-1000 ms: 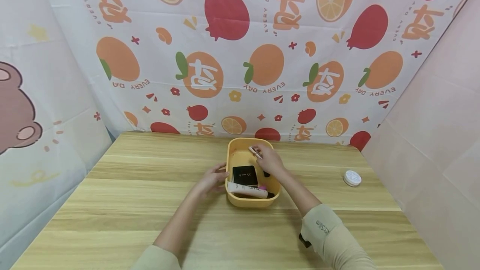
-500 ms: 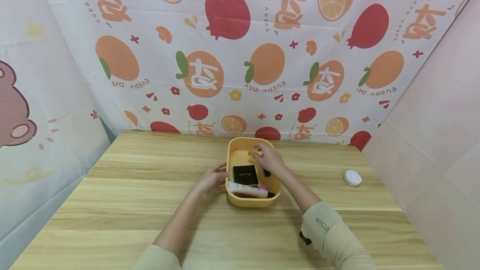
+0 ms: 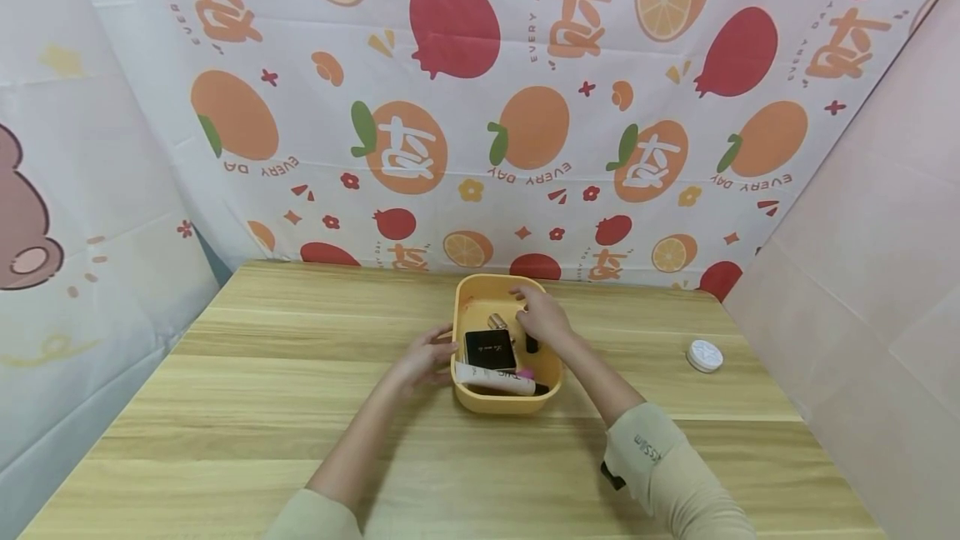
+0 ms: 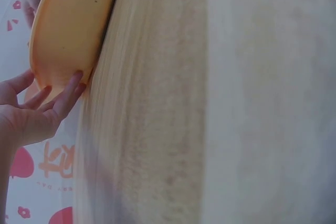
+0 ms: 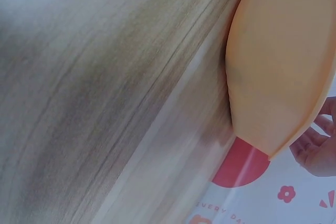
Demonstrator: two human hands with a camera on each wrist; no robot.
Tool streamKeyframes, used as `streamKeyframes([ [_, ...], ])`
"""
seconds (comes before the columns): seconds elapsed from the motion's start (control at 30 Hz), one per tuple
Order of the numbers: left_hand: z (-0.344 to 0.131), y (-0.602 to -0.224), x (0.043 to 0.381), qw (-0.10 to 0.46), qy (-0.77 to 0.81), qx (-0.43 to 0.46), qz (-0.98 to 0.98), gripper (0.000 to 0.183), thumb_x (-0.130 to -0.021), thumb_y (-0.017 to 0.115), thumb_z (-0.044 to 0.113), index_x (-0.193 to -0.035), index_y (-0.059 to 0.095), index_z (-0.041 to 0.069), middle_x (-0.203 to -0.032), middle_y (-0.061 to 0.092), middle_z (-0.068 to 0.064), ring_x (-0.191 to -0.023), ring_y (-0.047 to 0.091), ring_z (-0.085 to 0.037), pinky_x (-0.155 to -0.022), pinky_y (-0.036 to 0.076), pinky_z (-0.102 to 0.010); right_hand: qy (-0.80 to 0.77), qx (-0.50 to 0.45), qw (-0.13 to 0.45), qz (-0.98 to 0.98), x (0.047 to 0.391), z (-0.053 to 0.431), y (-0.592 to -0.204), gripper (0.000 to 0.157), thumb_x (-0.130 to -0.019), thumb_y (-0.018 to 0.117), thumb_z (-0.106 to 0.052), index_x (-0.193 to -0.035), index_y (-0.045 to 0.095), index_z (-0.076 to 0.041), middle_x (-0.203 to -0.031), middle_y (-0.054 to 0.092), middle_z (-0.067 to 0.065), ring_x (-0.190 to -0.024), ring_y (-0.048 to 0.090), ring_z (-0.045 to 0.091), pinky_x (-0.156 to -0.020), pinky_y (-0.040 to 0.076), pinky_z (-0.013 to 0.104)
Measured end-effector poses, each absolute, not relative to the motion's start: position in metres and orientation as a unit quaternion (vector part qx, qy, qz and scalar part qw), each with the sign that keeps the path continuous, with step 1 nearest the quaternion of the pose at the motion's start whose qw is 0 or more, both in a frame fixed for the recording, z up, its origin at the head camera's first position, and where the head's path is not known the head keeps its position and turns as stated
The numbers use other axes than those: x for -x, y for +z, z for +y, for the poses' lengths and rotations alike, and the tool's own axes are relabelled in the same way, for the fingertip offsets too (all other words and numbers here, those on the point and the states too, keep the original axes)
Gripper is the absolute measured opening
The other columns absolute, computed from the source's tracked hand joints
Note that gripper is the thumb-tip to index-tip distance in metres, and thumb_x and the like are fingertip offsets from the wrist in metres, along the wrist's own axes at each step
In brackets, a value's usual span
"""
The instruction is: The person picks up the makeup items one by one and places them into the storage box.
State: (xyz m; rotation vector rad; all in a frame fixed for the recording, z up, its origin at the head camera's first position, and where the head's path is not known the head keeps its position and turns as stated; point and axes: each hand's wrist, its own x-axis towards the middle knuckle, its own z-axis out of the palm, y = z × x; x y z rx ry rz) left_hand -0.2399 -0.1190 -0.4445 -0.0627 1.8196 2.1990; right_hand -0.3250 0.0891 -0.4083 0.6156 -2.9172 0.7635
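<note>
A yellow plastic bin (image 3: 504, 405) stands on the wooden table with cosmetics inside. My left hand (image 3: 424, 361) rests its extended fingertips on the bin's outer left wall, as the left wrist view shows too. Over the bin's far right rim hangs my right hand (image 3: 542, 315), fingers loosely bent and holding nothing. Below it in the bin lies a shiny rose-gold lipstick tube (image 3: 497, 322), partly hidden behind a flat black square case (image 3: 489, 350). A white squeeze tube (image 3: 495, 379) with a black cap leans along the near end, beside a pink item (image 3: 525, 374). A small black item (image 3: 532, 344) lies by the right wall.
A round white lidded tin (image 3: 705, 356) sits apart on the right side of the table (image 3: 225, 407). Fruit-print cloth (image 3: 480, 148) hangs behind the table's back edge, and pale cloths hang at both sides.
The right hand held the lipstick tube above the bin one second ago. It has let go, and the tube lies in the bin. The left hand has stayed at the bin's side.
</note>
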Motion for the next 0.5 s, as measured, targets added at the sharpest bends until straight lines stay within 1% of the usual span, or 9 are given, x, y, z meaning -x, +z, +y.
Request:
streamKeyframes([
  [0.27,-0.1185,-0.444,0.24,0.14,0.763,0.023,0.631,0.057,-0.091,0.047,0.002,-0.143,0.023,-0.001,-0.137,0.033,-0.028,-0.114,0.046,-0.041,-0.085,0.045,-0.05,0.264,-0.199,0.031,-0.943,0.3242,0.0914,-0.4045,0.044,-0.078,0.058,0.004,-0.12,0.057,-0.008,-0.113,0.06,0.009,-0.092,0.059,0.026,-0.071,0.049,0.038],
  [0.5,-0.1194,-0.4448,0.2401,0.141,0.763,0.027,0.63,0.057,-0.092,0.047,0.002,-0.143,0.023,-0.001,-0.138,0.033,-0.028,-0.114,0.046,-0.041,-0.086,0.045,-0.049,0.264,-0.199,0.036,-0.943,0.3218,0.0962,-0.4017,0.045,-0.077,0.057,0.005,-0.12,0.058,-0.008,-0.113,0.061,0.01,-0.089,0.058,0.023,-0.07,0.049,0.036],
])
